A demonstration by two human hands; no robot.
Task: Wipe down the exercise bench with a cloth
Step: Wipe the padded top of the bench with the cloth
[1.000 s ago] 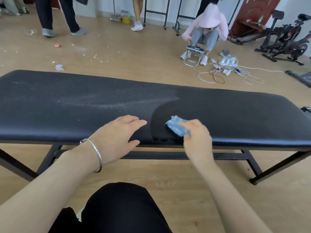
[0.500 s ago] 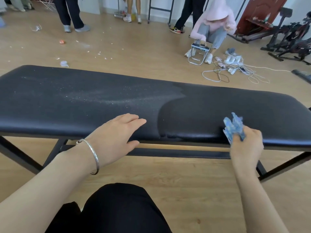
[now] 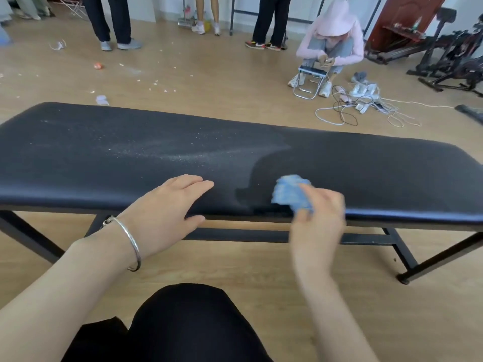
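A long black padded exercise bench (image 3: 379,165) spans the view on a black metal frame. Its left and middle part is speckled with pale dust; the right part looks darker and smooth. My left hand (image 3: 167,210) rests flat on the near edge, fingers straight, a silver bangle on the wrist. My right hand (image 3: 318,218), blurred by motion, grips a crumpled blue cloth (image 3: 290,192) against the near edge of the pad, just right of the dusty area.
My black-clad knee (image 3: 183,322) is below. Beyond the bench a person in pink (image 3: 332,40) crouches by a small metal stool (image 3: 311,79) and tangled cables (image 3: 366,108). Others stand at the back. Exercise bikes (image 3: 460,61) stand far right. Litter dots the wooden floor.
My right hand swept the cloth right along the bench's near edge, then back left toward the middle. My left hand stayed in place on the pad.
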